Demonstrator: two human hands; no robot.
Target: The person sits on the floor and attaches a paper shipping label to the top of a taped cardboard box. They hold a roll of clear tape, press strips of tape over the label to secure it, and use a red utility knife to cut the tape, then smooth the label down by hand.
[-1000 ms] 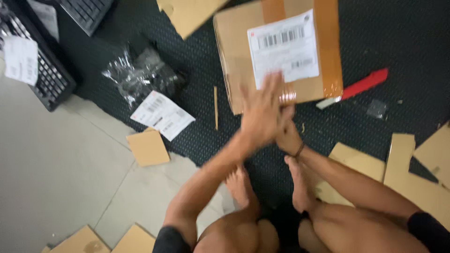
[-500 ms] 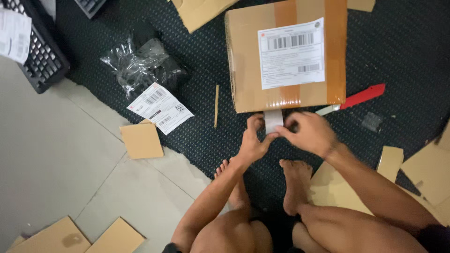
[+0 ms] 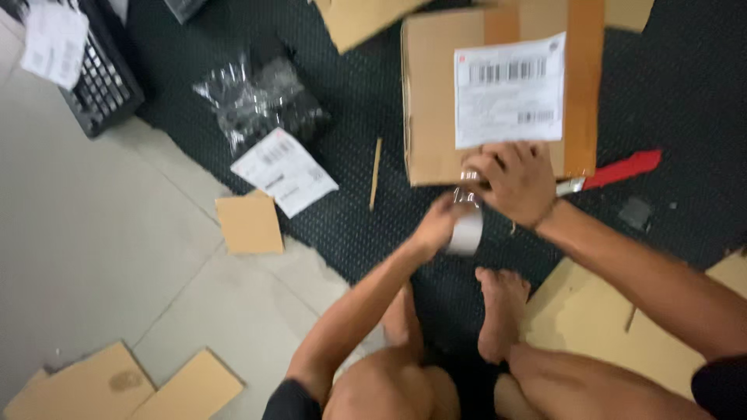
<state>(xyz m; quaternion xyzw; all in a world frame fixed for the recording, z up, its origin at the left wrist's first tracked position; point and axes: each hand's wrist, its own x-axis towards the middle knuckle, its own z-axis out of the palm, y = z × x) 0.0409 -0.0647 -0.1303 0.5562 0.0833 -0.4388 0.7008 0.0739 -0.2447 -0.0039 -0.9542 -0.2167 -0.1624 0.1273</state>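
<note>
A brown cardboard box [image 3: 436, 93] lies on the dark mat with a white shipping label [image 3: 510, 89] and a strip of brown tape on top. My right hand [image 3: 513, 180] presses on the box's near edge. My left hand [image 3: 440, 225] grips a roll of clear tape [image 3: 467, 232] just below that edge, with a stretch of tape running up to the box. My bare feet rest on the mat below the hands.
A red-handled cutter [image 3: 618, 171] lies right of the box. A black plastic-wrapped packet [image 3: 261, 101] and a loose label [image 3: 284, 171] lie at left, with a thin wooden stick [image 3: 376, 173], cardboard scraps [image 3: 249, 224] and a black keyboard [image 3: 105, 70].
My left hand has pulled the tape roll down and away from the box edge. My right hand moved up onto the box's near edge. The view shifted slightly.
</note>
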